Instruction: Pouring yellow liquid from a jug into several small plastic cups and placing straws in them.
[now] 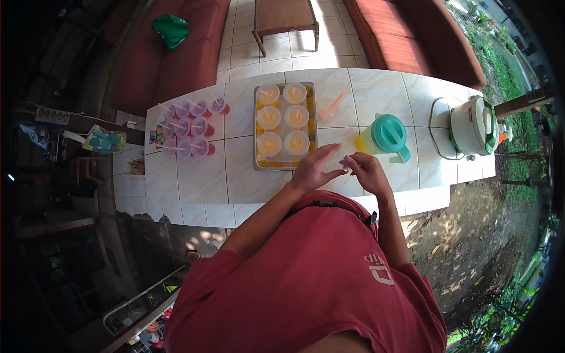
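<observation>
My right hand (366, 171) pinches a small clear plastic piece (346, 163) between thumb and fingertips, above the front of the tiled table. Facing it, my left hand (314, 170) has its thumb and fingers spread beside the plastic. Glare hides the plastic's outline, so I cannot tell whether the left hand grips it too. Past my left hand lies a metal tray (257, 164) holding several lidded cups of yellow drink (296, 117). A pitcher (388, 133) with a teal lid and yellow liquid stands beyond my right hand. Behind the hands, orange straws (339, 100) lean in a clear cup (325, 115).
Several lidded cups of red drink (199, 126) with straws stand at the table's left, beside green packets (159, 136). A white-and-green appliance (473, 125) and its cord (432, 119) occupy the right end. Red sofas (397, 35) and a wooden table (286, 17) stand beyond.
</observation>
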Demonstrator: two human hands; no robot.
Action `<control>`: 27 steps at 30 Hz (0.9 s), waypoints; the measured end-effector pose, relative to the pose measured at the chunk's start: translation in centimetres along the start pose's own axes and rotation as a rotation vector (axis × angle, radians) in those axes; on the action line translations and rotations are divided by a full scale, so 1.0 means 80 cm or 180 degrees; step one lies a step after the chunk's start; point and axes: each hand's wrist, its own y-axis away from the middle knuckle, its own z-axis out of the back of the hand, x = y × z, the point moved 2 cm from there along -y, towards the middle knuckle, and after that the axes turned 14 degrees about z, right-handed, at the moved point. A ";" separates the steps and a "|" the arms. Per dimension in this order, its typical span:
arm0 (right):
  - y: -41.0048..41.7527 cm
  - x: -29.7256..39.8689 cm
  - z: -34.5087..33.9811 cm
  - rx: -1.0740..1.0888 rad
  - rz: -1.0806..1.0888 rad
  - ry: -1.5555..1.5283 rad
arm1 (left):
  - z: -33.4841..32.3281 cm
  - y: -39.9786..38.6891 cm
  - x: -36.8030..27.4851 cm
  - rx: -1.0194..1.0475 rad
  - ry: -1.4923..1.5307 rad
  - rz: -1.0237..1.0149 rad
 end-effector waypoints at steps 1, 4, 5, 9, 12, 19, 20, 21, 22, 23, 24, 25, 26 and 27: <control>0.000 0.003 0.000 0.0003 -0.0008 -0.0001 | 0.000 0.000 0.000 -0.0007 -0.0012 -0.0030; -0.001 0.008 0.002 -0.0037 0.0185 0.0274 | 0.000 -0.003 0.000 -0.0024 -0.0030 -0.0066; 0.000 0.001 0.005 -0.0015 0.0052 0.0095 | 0.000 -0.005 0.000 -0.0038 -0.0040 -0.0070; 0.000 0.000 0.006 0.0064 -0.0019 -0.0064 | -0.002 -0.004 0.003 0.0003 -0.0038 -0.0115; -0.003 0.016 -0.001 -0.0290 0.0439 0.0594 | -0.005 -0.009 0.003 -0.0002 -0.0022 -0.0053; -0.010 0.027 -0.006 -0.0736 0.0909 0.2342 | -0.009 -0.017 -0.005 0.0187 0.0092 0.0133; -0.010 0.029 -0.006 -0.0739 0.0909 0.2351 | -0.009 -0.015 -0.005 0.0226 0.0098 0.0178; -0.011 0.039 -0.006 -0.0878 0.0865 0.2554 | -0.008 -0.014 -0.005 0.0224 0.0103 0.0178; -0.011 0.049 -0.005 -0.1018 0.0819 0.2757 | -0.007 -0.013 -0.005 0.0204 0.0250 0.0283; -0.014 0.056 0.000 -0.1018 0.0817 0.2761 | -0.005 -0.012 -0.005 0.0186 0.0397 0.0387; -0.016 0.063 0.007 -0.1244 0.0932 0.2863 | -0.005 -0.009 -0.002 0.0187 0.0399 0.0385; -0.019 0.072 0.014 -0.1472 0.1045 0.2961 | -0.008 -0.006 0.004 0.0344 0.0543 0.0678; -0.022 0.080 0.020 -0.1468 0.0907 0.2931 | -0.011 -0.004 0.011 0.0504 0.0685 0.0971; -0.026 0.087 0.022 -0.1468 0.0912 0.2932 | -0.019 -0.003 0.020 0.0499 0.0685 0.0968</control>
